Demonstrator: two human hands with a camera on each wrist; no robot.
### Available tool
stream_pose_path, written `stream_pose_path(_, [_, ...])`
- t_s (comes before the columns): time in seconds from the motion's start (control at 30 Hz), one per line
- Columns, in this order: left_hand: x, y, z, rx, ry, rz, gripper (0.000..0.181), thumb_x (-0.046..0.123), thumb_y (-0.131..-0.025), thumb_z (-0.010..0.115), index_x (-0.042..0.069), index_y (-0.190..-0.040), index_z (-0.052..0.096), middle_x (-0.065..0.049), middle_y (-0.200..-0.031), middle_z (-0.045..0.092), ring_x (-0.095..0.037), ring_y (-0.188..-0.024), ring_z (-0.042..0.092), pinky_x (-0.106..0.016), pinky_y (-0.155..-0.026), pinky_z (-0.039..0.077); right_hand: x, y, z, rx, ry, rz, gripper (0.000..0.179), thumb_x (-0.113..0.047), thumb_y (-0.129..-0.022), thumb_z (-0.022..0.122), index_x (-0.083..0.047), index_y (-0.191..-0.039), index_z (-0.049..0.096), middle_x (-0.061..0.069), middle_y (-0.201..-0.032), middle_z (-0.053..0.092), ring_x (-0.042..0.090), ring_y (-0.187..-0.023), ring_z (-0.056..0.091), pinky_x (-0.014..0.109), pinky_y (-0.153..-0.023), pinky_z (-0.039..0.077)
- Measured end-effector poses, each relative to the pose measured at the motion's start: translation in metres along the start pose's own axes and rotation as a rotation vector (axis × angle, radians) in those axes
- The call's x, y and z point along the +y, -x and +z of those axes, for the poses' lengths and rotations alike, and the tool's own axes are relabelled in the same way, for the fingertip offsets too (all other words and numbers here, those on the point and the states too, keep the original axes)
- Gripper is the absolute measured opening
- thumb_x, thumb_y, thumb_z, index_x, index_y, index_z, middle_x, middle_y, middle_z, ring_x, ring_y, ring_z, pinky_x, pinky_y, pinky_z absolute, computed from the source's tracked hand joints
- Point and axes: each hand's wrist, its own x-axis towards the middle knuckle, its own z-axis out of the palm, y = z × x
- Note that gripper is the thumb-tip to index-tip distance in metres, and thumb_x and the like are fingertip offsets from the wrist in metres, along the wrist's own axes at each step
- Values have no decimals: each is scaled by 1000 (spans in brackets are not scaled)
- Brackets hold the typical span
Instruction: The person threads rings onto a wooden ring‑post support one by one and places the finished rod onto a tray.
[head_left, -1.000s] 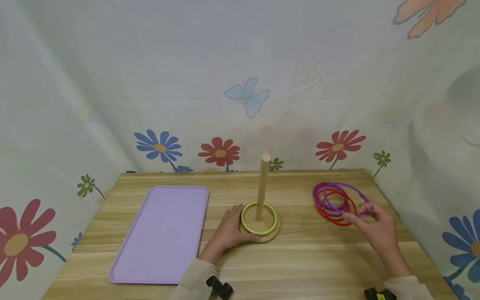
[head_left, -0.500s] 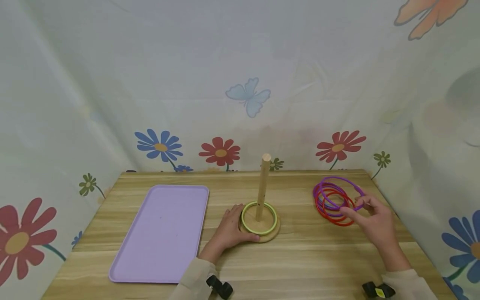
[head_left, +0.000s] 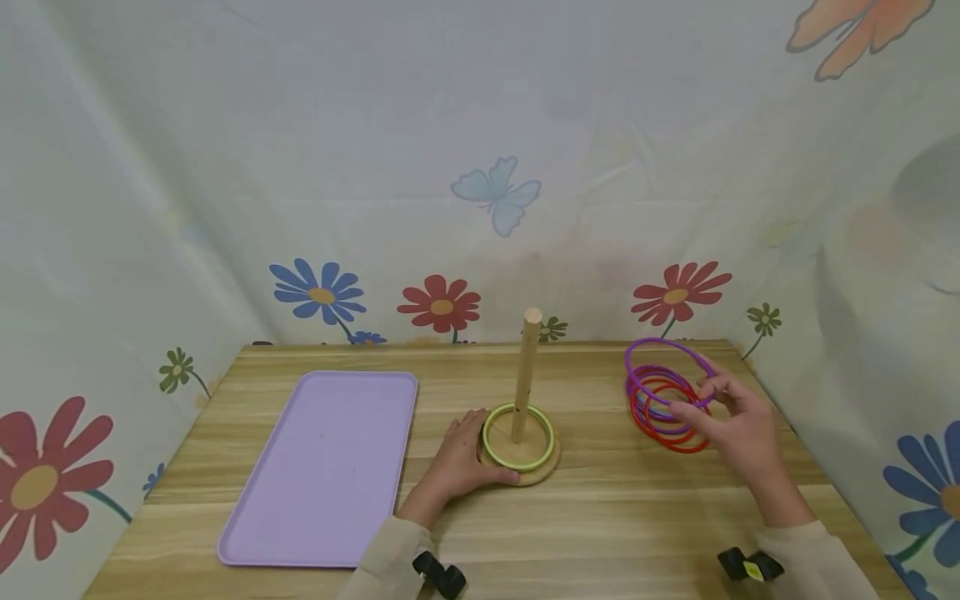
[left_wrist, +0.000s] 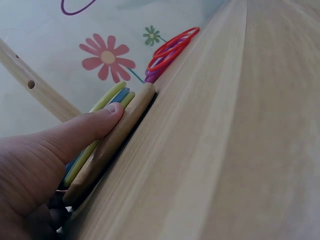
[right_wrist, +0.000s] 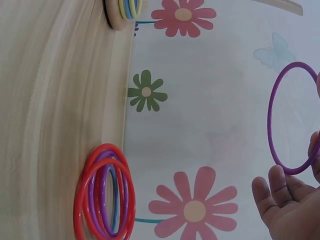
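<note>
My left hand grips the round base of a wooden peg stand, whose post rises upright. Around the post, yellow-green rings lie stacked on the base with a blue ring between them; the left wrist view shows my thumb against this stack and the base edge. My right hand pinches a purple ring by its near side, raised and tilted above a loose pile. Red rings, purple ones and a blue one make up that pile on the table.
A lilac tray lies flat on the left of the wooden table. Behind and at both sides hangs a flower-printed cloth. The table's far edge runs just beyond the pile of rings.
My right hand has lifted the purple ring up off the pile and shifted slightly left and away from me. The left hand and the stand stay where they were.
</note>
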Motion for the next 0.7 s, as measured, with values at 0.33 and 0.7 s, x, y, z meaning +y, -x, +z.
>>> stream_pose_path(0.33, [1,0,-1,2,2,9,118,53,-67,99,4,-158,42,-18,-159,47,-39,-156,30,-58,-130,11,-15,-8,6,-46,20,-18,32,3,-82,88,3,-91,58,21,-145,61,-2,-129,55,7,-96,47])
stream_pose_path(0.7, [1,1,-1,-2,9,2,118,52,-68,99,3,-158,41,-19,-160,45,-41,-156,28,-57,-130,10,-29,-18,11,-68,-12,-58,32,6,-82,87,5,-90,56,26,-146,58,-2,-125,57,9,-100,46])
